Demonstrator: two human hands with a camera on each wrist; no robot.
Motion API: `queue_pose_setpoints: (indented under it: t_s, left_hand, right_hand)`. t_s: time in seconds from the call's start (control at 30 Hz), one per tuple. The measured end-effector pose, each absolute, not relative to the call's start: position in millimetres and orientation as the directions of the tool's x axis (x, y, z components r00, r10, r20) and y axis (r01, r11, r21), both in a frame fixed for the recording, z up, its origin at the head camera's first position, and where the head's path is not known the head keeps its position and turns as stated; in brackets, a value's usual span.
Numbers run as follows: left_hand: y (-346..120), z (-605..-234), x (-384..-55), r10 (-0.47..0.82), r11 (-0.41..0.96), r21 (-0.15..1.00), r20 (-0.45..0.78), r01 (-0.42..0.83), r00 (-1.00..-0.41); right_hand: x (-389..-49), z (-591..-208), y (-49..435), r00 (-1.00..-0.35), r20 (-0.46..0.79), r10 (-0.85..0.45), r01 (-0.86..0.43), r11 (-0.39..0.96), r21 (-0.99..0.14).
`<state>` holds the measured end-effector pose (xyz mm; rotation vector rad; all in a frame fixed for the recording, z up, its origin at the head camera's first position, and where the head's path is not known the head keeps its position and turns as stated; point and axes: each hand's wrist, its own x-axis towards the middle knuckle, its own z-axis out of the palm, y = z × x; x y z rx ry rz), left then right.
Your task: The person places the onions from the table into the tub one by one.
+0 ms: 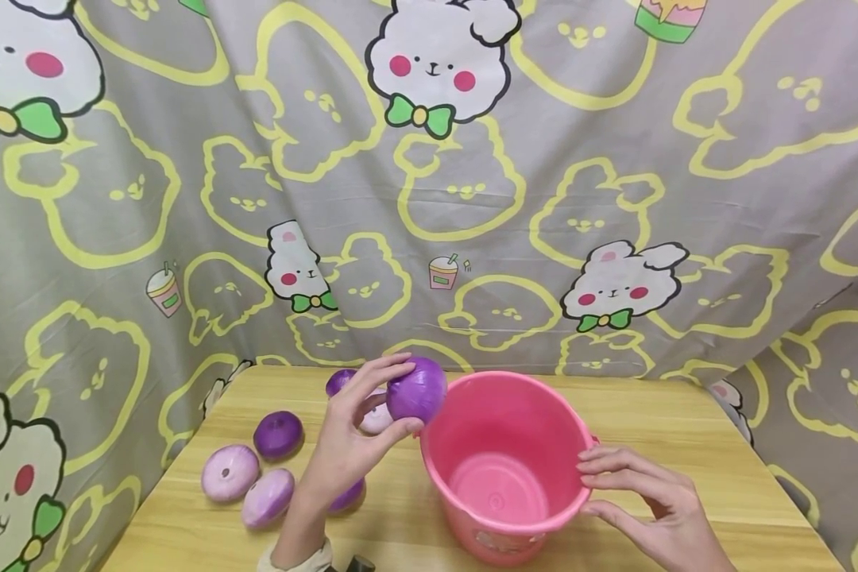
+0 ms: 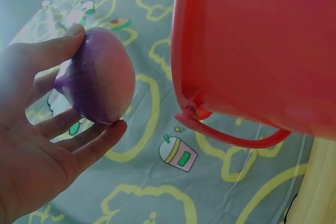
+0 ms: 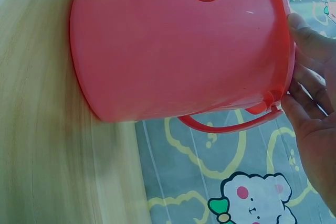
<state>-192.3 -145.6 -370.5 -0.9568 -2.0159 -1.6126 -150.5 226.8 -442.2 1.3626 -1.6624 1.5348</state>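
Note:
My left hand (image 1: 357, 433) grips a purple onion (image 1: 418, 390) between thumb and fingers, up beside the left rim of a pink bucket (image 1: 508, 528). In the left wrist view the onion (image 2: 102, 77) is apart from the bucket (image 2: 252, 45), its pointed end toward the palm. The bucket stands upright on the table, and its visible inside holds nothing. At its right rim my right hand (image 1: 651, 500) touches the edge with bent fingers and the thumb below. The right wrist view shows that hand (image 3: 315, 87) at the rim of the bucket (image 3: 184, 56), pinching it.
On the wooden table (image 1: 643, 413), left of the bucket, lie several more onions, among them a dark purple onion (image 1: 278, 434) and a paler onion (image 1: 230, 473). Some are partly behind my left arm. A patterned curtain (image 1: 472, 199) hangs behind the table.

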Motion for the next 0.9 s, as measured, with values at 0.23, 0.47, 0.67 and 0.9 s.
queue_pose_setpoints:
  t_s: [0.23,0.47,0.67,0.9]
  left_hand:
    - [-143,-371,-193,0.287,0.108,0.692,0.665,0.713,-0.689]
    - [-139,-372,-191,0.299,0.121,0.691,0.659,0.713,-0.69]
    - [-135,-373,-188,0.307,0.148,0.691,0.649,0.708,-0.697]
    - [-131,-373,-187,0.322,0.179,0.678,0.644,0.713,-0.694]
  right_hand:
    - [-151,-441,227,-0.382,0.864,-0.328,-0.889,-0.125,-0.44]
    - [-152,-440,228,-0.378,0.865,-0.33,-0.893,-0.116,-0.435]
    - [-151,-441,229,-0.388,0.86,-0.331,-0.891,-0.106,-0.442]
    - [-151,-441,229,-0.383,0.862,-0.333,-0.893,-0.107,-0.438]
